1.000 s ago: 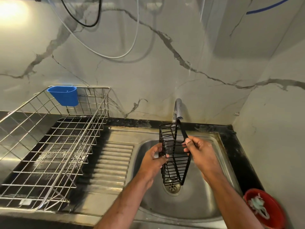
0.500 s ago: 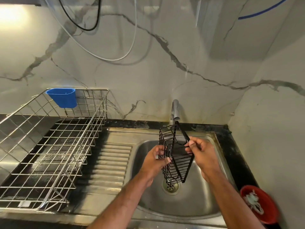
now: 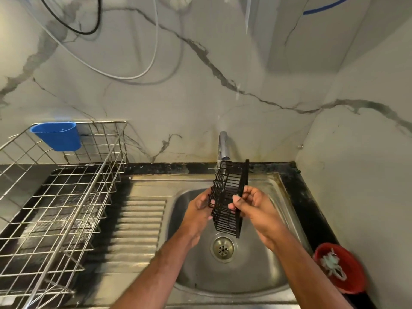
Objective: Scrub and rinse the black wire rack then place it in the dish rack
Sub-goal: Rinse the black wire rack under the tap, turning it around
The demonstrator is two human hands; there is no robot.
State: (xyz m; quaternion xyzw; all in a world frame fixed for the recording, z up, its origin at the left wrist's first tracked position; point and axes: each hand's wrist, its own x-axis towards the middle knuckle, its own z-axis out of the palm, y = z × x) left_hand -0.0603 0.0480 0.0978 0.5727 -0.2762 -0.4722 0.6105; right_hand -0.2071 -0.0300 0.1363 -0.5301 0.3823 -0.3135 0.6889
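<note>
Here, wire rack (image 3: 227,195) (upright) between 2 gripping hands.

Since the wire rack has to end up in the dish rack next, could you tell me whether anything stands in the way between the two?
Nothing visible does. Both hands, left and right, hold the black wire rack above the sink. Between it and the dish rack to the left lies only the low ribbed drainboard. The blue cup hangs on the dish rack's back wall.

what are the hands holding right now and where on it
Both hold the black wire rack over the steel sink: the left hand grips its left edge, the right hand its right frame.
</note>
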